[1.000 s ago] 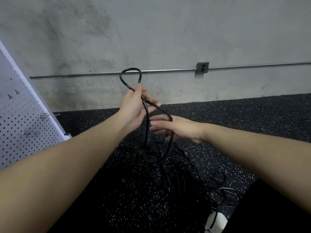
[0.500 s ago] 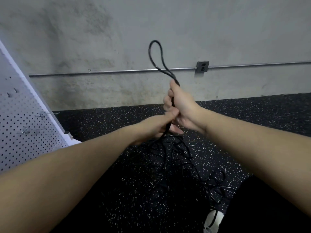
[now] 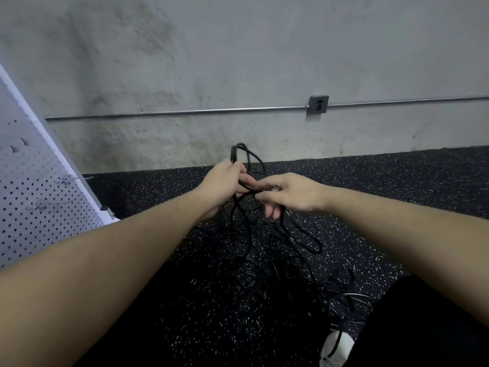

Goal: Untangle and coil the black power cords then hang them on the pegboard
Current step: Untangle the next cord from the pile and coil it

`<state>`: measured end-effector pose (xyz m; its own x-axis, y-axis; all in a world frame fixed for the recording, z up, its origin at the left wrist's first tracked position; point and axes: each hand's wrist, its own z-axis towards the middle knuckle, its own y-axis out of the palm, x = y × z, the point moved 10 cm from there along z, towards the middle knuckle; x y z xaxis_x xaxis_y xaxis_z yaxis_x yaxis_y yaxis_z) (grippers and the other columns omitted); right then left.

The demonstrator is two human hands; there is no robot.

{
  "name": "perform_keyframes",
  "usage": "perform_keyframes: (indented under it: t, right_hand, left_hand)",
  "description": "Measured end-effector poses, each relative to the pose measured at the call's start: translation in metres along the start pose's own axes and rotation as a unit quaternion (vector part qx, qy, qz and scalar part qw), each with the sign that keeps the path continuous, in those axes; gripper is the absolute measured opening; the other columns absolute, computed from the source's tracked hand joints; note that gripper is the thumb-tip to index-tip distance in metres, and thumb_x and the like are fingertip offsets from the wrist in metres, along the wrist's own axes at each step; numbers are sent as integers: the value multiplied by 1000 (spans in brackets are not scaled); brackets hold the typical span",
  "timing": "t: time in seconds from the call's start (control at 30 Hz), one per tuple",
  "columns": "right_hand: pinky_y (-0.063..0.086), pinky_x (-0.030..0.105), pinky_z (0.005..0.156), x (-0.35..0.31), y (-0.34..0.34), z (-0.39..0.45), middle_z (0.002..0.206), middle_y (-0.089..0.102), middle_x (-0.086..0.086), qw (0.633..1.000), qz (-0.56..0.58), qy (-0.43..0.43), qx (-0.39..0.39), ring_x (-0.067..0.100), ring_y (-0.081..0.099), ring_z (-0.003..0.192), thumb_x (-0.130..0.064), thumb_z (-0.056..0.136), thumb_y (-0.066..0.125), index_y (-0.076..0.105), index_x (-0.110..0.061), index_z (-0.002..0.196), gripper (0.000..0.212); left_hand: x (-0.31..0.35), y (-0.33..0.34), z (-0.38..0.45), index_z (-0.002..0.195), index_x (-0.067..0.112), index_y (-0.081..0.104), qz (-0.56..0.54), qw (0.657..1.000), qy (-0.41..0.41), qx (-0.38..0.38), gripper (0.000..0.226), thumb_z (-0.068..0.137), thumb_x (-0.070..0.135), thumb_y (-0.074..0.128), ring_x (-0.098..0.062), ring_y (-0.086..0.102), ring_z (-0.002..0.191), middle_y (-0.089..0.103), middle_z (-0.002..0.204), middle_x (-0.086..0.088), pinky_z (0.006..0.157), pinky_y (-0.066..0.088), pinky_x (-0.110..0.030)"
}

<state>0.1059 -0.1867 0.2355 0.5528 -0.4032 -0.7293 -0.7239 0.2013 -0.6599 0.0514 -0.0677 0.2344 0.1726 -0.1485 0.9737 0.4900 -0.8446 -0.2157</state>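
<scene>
My left hand (image 3: 225, 181) has its grip clenched round a black cord (image 3: 239, 152). A small doubled loop of this cord stands up just above my fist, in front of the wall. Below the fist the cord hangs down to the floor.

My right hand (image 3: 288, 192) is just beside the left one, approx. at the same height. Thumb and first finger pinch a strand of the same cord that runs across betw. both hands; the other fingers (image 3: 272, 210) point down and are only loosely bent. From under this hand a longer loop (image 3: 304, 234) falls to the right and lies on the floor.

The rest of the cords is a tangled pile (image 3: 264, 274) on the floor (image 3: 397, 186), directly below my hands and between my forearms. The cords are thin, round, smooth and a bit shiny; I cannot count them, they are too dark against the floor.

The floor is black rubber w/ small white speckles, rough looking. The wall (image 3: 238, 62) is grey concrete w/ stains, a thin metal pipe (image 3: 185, 111) runs along it to a grey outlet box (image 3: 318, 105). The pegboard (image 3: 31, 207) is at my left, white w/ rows of small holes and some wire hooks (image 3: 71, 178); nothing hangs on them. At bottom right there is a white object (image 3: 338, 348), partly hidden, w/ one cord over it.
</scene>
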Motion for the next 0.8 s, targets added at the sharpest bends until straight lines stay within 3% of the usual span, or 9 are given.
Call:
perform_keyframes:
  t: [0.1, 0.23, 0.3, 0.4, 0.53, 0.6, 0.67, 0.73, 0.8]
  right_hand:
    - [53, 17, 77, 2, -13, 4, 85, 79, 1, 998, -34, -45, 43, 6, 68, 67, -28, 101, 63, 64, -34, 134, 34]
    - [42, 6, 94, -5, -29, -5, 107, 72, -23, 982, -96, -137, 93, -9, 64, 100, -28, 96, 69, 75, -35, 121, 26]
    - [31, 4, 100, -11, -31, -11, 120, 66, -19, 963, -183, -178, 83, -6, 54, 113, -31, 97, 68, 76, -35, 118, 23]
    - [30, 21, 113, 11, -16, -11, 134, 61, -9, 949, -292, -110, -38, 6, 50, 125, -26, 98, 65, 74, -31, 118, 22]
    - [50, 27, 99, 54, 17, -24, 111, 76, -3, 939, -267, 53, -212, 7, 71, 95, -21, 100, 63, 73, -23, 120, 23]
    - [51, 22, 78, 56, 10, -24, 91, 78, 3, 949, -244, 83, -182, 15, 75, 77, -40, 100, 61, 73, -23, 113, 25]
    - [44, 22, 67, 44, -15, -16, 79, 71, -1, 964, -254, 56, -58, 13, 66, 67, -62, 91, 61, 67, -23, 103, 41]
    - [46, 28, 73, 31, -27, -13, 98, 66, -7, 982, -182, 28, 33, 11, 60, 80, -71, 82, 66, 57, -26, 112, 55]
    - [46, 31, 94, 21, -10, -11, 130, 56, -14, 995, -99, 25, -1, 10, 58, 109, -73, 79, 69, 43, -30, 141, 80]
  left_hand:
    - [1, -4, 3, 101, 13, 50, -17, 999, -17, 23, 23, 110, 28, 35, -24, 73, 67, 75, 89, -10, 72, 58, -40]
    - [-2, -23, 8, 114, 8, 48, -34, 994, -32, 96, 25, 112, 27, 32, -23, 73, 66, 67, 92, -11, 62, 58, -35]
    - [-11, -42, 11, 122, 8, 47, -87, 987, -52, 128, 26, 112, 27, 33, -25, 72, 71, 65, 90, -9, 67, 60, -37]
    - [-20, -61, 13, 114, 8, 49, -154, 975, -67, 148, 18, 111, 21, 36, -30, 71, 79, 59, 89, -9, 64, 62, -37]
    - [-13, -60, 14, 102, 11, 47, -181, 973, -43, 135, 16, 110, 21, 37, -32, 76, 80, 49, 80, -4, 64, 62, -34]
    - [-7, -56, 14, 104, 12, 47, -177, 975, -28, 128, 14, 109, 20, 37, -34, 77, 83, 47, 77, -2, 64, 61, -35]
    - [0, -52, 13, 104, 13, 48, -191, 973, -22, 126, 13, 109, 20, 38, -34, 77, 84, 47, 76, -1, 66, 62, -37]
    - [9, -44, 11, 104, 13, 48, -215, 970, -14, 117, 12, 110, 20, 38, -32, 77, 80, 47, 77, -2, 66, 62, -39]
    - [19, -31, 8, 102, 13, 48, -225, 969, -4, 100, 13, 110, 19, 39, -30, 76, 76, 47, 78, -4, 67, 63, -41]
